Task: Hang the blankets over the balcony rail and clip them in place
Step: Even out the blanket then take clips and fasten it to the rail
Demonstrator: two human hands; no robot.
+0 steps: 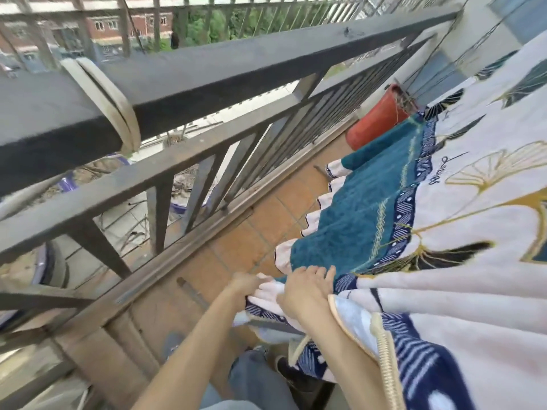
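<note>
A large blanket [461,232], white with gold leaf prints and a teal and navy border, fills the right side and hangs in folds toward the floor. My left hand [244,285] pinches its lower edge low at centre. Beside it, my right hand [305,287] is closed on the same edge, and part of the blanket drapes over my right forearm. The dark metal balcony rail [236,66] runs across the upper left, apart from the blanket. Two pale clips [109,99] sit clamped around the top rail at the left.
Orange floor tiles [266,220] lie between the railing and the blanket. A red pot [376,119] stands at the far end by the wall. My jeans and dark shoe [296,377] show below. Buildings and trees lie beyond the rail.
</note>
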